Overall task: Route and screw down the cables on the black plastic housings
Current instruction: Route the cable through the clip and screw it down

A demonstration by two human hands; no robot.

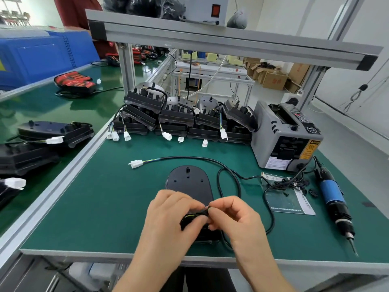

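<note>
Two hands [170, 211] [235, 216] pinch the cable [185, 157]; clips [303, 183] lie on a bag [290, 204].

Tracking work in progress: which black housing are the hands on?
The lone housing flat at the mat's front; left hand and right hand pinch its cable. The others lie in stacks, untouched.

Assembly factory: green workbench [105, 207], stacked housings [176, 119]

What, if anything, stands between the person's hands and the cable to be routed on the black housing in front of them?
Nothing visible does. The left hand and the right hand pinch the cable directly over the near end of the black housing; its remaining length loops free on the green mat.
</note>
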